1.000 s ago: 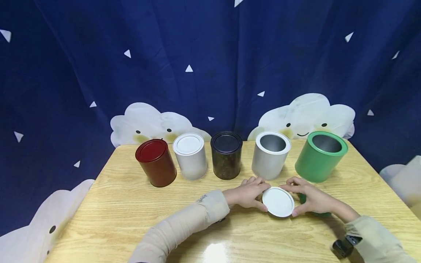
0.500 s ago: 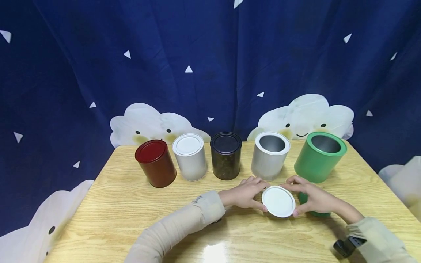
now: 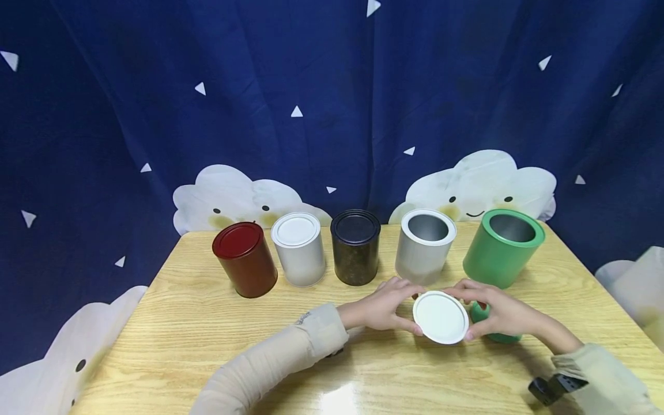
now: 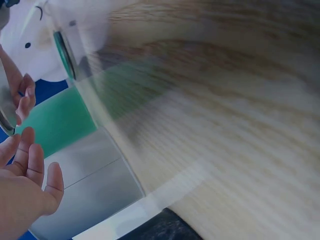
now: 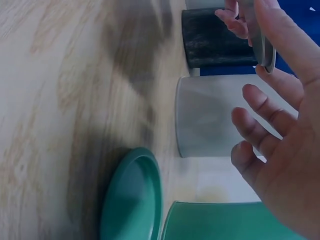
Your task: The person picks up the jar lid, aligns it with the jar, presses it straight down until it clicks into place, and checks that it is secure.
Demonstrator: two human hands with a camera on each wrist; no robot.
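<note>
Right hand (image 3: pixel 500 310): thumb and index pinch the rim of the white lid (image 3: pixel 441 317), other fingers loosely bent and apart from it (right wrist view shows this well). Left hand (image 3: pixel 384 306): thumb and index on the opposite rim, remaining fingers slightly spread. Lid is held up off the table (image 3: pixel 207 334), between the two hands, tilted with its face toward the head camera. Green lid (image 3: pixel 503 338) lies on the table under the right hand, partly hidden by it. Just beyond the hands: white can (image 3: pixel 422 262) uncovered, grey interior showing; to its right, green can (image 3: pixel 495 259), also uncovered. Leftward along the row: black can (image 3: pixel 356 259), second white can (image 3: pixel 302 262), dark red can (image 3: pixel 249 268), all three lidded, upright. Behind, blue curtain (image 3: pixel 311 57) with white triangles and cloud faces. Beige sleeves (image 3: pixel 270 366) on both arms.
</note>
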